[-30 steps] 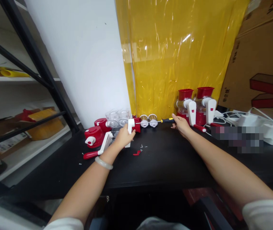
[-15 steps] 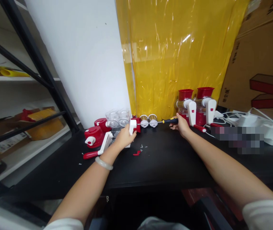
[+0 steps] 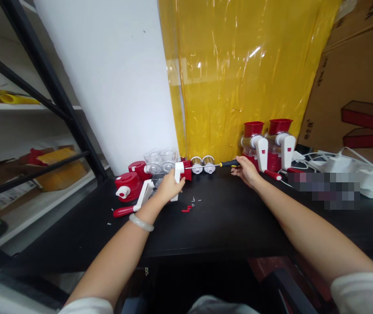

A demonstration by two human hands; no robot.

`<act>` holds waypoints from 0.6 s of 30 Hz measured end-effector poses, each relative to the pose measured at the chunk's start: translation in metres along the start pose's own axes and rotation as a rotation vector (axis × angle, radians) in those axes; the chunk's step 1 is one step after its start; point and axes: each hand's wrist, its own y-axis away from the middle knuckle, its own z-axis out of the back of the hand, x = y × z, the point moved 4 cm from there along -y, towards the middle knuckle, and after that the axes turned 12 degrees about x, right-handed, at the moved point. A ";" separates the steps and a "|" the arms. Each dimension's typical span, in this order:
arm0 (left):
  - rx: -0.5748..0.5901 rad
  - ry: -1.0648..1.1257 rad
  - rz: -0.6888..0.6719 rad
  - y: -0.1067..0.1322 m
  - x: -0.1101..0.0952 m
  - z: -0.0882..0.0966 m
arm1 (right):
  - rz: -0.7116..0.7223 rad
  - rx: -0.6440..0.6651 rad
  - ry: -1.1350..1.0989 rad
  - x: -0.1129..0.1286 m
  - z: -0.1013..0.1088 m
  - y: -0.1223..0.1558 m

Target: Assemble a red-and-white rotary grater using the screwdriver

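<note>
Plainly, the screwdriver (image 3: 228,163) lies level between the two hands, its dark, yellow-collared handle toward the right and its thin shaft running left to a white crank arm (image 3: 177,174). Whether the tip sits inside that piece is too small to tell. At the screwdriver's handle end, the right hand (image 3: 247,171) grips with thumb and forefinger, its other fingers loosely curled. At its tip end, the left hand (image 3: 170,185) is closed around the crank arm; a pale bangle (image 3: 141,223) circles that wrist.

Just behind the screwdriver's shaft stand two grater drums (image 3: 209,164). Below the shaft, toward the counter's (image 3: 232,222) front edge, lie small red pieces (image 3: 186,210) and a few screws (image 3: 193,199). Left of the screwdriver, past the left hand, sit clear plastic hoppers (image 3: 168,155), red bases (image 3: 129,186) and another white crank with a red grip (image 3: 123,212). Right of it stand two upright red-and-white machines (image 3: 281,148), then white cables and adapters (image 3: 338,165) beside a pixelated patch.

Behind the screwdriver hangs a yellow plastic sheet (image 3: 248,78). Farther right, a cardboard box (image 3: 340,91) bears a large red printed figure and dark characters, one group followed by what looks like ®; they are too blurred to read.
</note>
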 end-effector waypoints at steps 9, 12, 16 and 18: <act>0.014 -0.019 0.025 -0.001 0.001 -0.001 | 0.087 -0.023 0.125 -0.003 0.005 -0.004; 0.003 -0.059 0.024 -0.001 0.000 0.000 | 0.116 -0.029 0.177 -0.004 0.007 -0.005; -0.009 -0.132 0.029 0.000 -0.002 0.001 | 0.112 -0.066 0.257 -0.006 0.011 -0.006; -0.013 -0.159 0.038 0.001 -0.004 0.001 | 0.078 -0.088 0.281 -0.007 0.013 -0.005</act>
